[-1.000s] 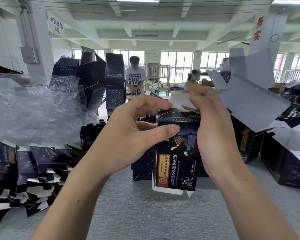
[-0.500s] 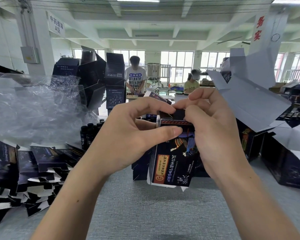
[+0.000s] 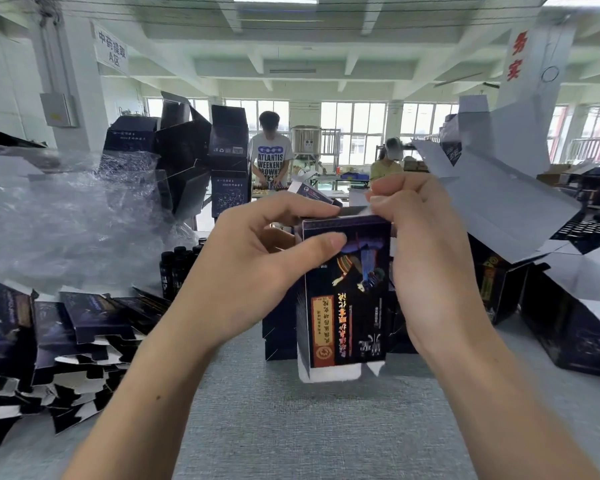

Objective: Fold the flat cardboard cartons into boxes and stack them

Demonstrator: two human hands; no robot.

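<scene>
I hold a dark printed carton (image 3: 347, 306) upright above the grey table (image 3: 291, 427), its print upside down and its white bottom flaps hanging open. My left hand (image 3: 257, 268) grips its left side, thumb across the front and forefinger along the top edge. My right hand (image 3: 426, 258) grips the right side, its curled fingers on the top flap. A pile of flat dark cartons (image 3: 56, 344) lies at the left. Folded boxes (image 3: 568, 327) stand at the right, some with white flaps open.
Crumpled clear plastic wrap (image 3: 59, 220) lies behind the flat pile. Small dark bottles (image 3: 177, 265) stand beside it. Stacked dark boxes (image 3: 201, 161) rise at the back left. A person in a white printed shirt (image 3: 271, 161) and another person work at benches farther back.
The top flap, raised and white a second ago, is now folded down onto the carton. My right-hand fingers have curled over the top edge, and the carton stands straighter.
</scene>
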